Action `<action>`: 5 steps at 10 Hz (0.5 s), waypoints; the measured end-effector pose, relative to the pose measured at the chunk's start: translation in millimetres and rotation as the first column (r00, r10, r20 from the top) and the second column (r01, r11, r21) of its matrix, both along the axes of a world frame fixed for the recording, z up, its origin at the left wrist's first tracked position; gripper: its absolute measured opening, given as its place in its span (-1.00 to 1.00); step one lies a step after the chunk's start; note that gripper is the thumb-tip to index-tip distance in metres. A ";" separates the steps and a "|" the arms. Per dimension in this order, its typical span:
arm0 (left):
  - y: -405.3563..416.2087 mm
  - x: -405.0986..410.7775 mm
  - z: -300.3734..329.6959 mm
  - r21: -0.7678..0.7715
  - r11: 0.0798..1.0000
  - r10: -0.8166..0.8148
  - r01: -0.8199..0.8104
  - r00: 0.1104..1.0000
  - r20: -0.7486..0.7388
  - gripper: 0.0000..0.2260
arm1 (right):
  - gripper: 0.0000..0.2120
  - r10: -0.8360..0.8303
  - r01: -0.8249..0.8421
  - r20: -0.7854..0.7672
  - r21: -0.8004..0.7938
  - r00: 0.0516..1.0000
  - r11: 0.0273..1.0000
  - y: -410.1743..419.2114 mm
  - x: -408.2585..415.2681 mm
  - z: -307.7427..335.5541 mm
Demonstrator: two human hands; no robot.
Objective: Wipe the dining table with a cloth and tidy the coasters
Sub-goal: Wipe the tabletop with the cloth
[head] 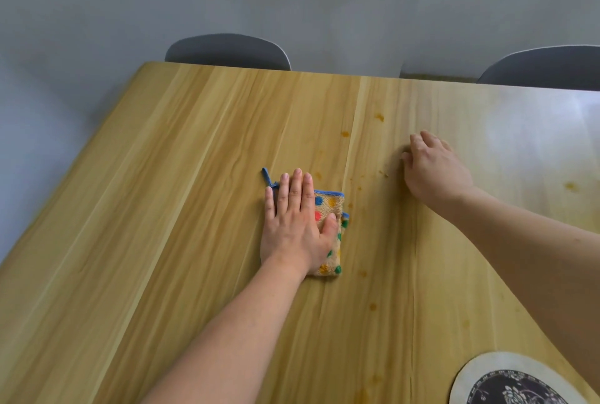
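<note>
You're working on a wood-grain table (162, 208), smooth, with a glossy sheen towards its far right corner and orange smears across the middle. The cloth (328, 208) looks like fluffy terry with a blue fabric binding. Near the front right corner, the coaster (480, 371) looks matt.

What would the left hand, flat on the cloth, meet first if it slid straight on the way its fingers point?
Probably nothing but bare table: the left hand on the cloth points toward the far edge, with the grey chair beyond. The orange spots seem to lie right of that line.
</note>
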State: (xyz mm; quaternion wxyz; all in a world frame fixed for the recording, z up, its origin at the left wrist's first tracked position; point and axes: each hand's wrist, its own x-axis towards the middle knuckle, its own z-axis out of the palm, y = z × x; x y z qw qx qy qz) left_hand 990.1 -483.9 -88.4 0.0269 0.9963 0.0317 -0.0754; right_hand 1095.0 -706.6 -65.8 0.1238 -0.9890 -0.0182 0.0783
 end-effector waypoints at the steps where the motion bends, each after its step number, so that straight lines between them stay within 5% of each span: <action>1: -1.7 17.0 -0.3 0.002 1.000 -0.004 0.004 1.000 0.008 -0.29 | -0.51 -0.017 0.017 0.024 0.005 1.000 1.000 -6.8 11.3 -0.5; 5: -7.2 90.4 -1.6 0.005 1.000 -0.009 0.008 1.000 0.013 -0.30 | -0.53 -0.071 0.067 0.111 0.031 0.991 0.997 -31.2 41.2 -9.9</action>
